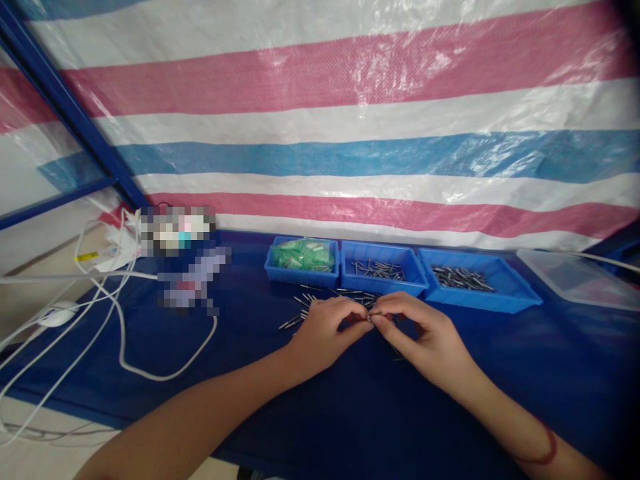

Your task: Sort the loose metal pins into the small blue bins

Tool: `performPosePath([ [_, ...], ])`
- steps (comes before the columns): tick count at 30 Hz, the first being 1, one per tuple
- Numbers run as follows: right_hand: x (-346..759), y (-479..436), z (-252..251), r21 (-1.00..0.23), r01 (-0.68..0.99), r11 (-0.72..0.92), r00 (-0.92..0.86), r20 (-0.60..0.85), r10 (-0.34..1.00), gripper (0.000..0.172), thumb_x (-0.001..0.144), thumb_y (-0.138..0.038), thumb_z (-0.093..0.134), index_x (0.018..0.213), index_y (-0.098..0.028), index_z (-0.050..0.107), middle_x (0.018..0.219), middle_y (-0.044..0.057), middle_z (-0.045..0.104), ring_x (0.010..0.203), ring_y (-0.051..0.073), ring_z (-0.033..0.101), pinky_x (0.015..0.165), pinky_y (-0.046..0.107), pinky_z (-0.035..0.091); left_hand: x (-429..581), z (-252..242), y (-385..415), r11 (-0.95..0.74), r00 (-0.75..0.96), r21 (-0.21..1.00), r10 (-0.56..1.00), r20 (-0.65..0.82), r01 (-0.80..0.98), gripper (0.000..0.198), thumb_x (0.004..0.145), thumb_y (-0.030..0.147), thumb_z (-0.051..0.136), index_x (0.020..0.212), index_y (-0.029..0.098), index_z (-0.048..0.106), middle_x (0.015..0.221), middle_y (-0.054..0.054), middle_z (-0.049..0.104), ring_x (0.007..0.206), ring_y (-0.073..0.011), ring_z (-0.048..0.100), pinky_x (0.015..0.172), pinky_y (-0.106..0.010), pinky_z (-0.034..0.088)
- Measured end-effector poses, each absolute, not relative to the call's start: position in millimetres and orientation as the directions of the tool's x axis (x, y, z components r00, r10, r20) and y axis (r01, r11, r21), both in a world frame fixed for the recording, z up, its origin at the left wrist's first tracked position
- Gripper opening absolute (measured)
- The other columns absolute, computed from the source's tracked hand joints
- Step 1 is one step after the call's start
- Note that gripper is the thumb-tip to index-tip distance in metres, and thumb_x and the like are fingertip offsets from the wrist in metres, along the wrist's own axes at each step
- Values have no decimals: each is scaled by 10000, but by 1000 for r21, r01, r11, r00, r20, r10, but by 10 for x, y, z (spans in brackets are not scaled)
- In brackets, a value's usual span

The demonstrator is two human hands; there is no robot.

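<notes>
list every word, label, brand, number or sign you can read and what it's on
No text is readable anywhere in the picture.
Yellow strip among the white cables: any print is too small to read.
Green packets in the left bin: no legible print.
Pixelated items: any text is hidden.

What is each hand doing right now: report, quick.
Left hand: closed, pinching a tiny metallic piece, too small to identify.
Right hand: closed, pinching at the same piece from the other side.
</notes>
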State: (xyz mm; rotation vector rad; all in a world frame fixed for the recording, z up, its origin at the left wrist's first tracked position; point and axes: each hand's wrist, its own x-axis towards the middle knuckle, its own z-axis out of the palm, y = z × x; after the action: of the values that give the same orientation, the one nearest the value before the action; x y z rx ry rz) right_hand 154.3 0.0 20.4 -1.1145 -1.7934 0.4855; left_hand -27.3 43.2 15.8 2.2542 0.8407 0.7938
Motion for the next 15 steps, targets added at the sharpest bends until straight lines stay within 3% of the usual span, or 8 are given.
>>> performPosePath([
  [8,1589,35,173,-651,559,514,-175,513,840,56,852,-199,582,876,-230,622,858,27,646,788,159,616,715,293,489,-326,242,436,-563,530,754,776,342,338,143,897,281,549,870,169,633,860,-18,637,809,-132,573,747,-234,426],
  [15,1614,62,159,-595,610,523,-232,496,836,61,864,-215,564,882,-234,620,878,30,657,843,172,618,764,313,487,-340,276,426,-599,548,723,753,363,344,150,892,303,558,912,167,618,868,-20,629,815,-134,582,763,-245,440],
])
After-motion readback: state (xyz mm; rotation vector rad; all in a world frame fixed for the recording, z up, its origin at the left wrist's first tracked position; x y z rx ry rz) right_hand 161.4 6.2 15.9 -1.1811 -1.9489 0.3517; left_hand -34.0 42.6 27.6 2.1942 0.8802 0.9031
